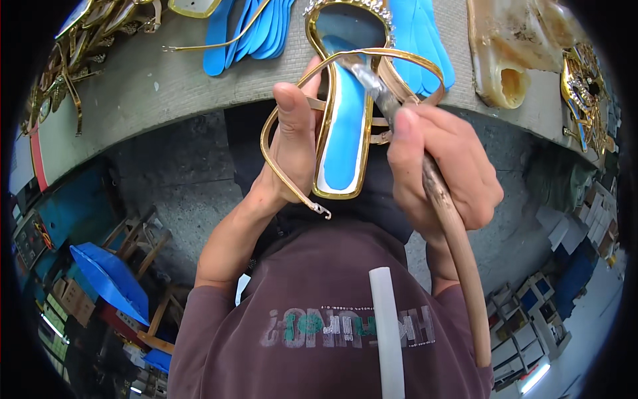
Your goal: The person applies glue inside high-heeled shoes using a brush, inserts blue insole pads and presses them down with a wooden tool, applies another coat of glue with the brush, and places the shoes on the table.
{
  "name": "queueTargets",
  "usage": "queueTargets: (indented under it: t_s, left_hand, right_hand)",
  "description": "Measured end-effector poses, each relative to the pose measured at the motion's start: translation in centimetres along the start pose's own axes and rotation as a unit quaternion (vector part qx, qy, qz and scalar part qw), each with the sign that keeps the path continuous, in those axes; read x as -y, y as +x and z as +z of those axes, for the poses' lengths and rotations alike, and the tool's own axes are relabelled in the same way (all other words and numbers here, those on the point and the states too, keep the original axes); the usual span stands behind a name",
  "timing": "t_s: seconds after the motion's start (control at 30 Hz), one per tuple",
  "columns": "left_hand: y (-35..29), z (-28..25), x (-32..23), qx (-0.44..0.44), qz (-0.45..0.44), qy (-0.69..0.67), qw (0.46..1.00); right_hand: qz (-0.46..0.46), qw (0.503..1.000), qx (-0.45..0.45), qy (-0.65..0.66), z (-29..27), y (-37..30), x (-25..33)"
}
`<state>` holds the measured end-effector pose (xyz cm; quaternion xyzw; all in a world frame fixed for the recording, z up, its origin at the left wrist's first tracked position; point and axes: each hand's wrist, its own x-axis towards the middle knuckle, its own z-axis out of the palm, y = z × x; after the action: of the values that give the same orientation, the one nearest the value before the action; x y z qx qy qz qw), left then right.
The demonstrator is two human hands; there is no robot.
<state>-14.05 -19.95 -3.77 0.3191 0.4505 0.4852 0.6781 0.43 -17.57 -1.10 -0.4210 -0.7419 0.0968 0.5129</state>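
Observation:
My left hand (291,143) is closed round the side of a gold-edged sandal (367,159), its thumb raised along the edge. The sandal's heel end points toward me, and rhinestones line its toe end. A blue pad with a white border lies on its footbed. A thin gold ankle strap loops over the sandal, and its buckle end hangs beside my left wrist. My right hand (446,159) grips a brush (457,233) with a long wooden handle. The brush's pale, coated head is over the middle of the sandal; whether it touches the footbed I cannot tell.
Blue insole pads (266,33) lie fanned on the worktable (143,100), with more blue pads (425,46) right of the sandal. A glue-crusted container (508,50) stands at the right. Gold sandals (588,93) are heaped at both sides. A white bar (388,332) extends before my shirt.

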Motion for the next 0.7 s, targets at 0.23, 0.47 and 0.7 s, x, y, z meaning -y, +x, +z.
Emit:
queueTargets:
  t_s: [0.23,0.47,0.7]
  left_hand:
    - [0.4,-1.1,0.8,0.044,0.020,0.102,0.994]
    - [0.2,-1.1,-0.8,0.045,0.029,0.123,0.991]
    - [0.3,-0.2,0.3,-0.016,-0.019,-0.009,1.000]
  right_hand:
    - [0.023,0.999,0.035,-0.022,0.3,0.3,0.3]
    - [0.188,0.980,0.043,0.039,-4.8,-2.2,6.0]
    - [0.157,0.987,-0.013,0.028,-4.8,-2.2,6.7]
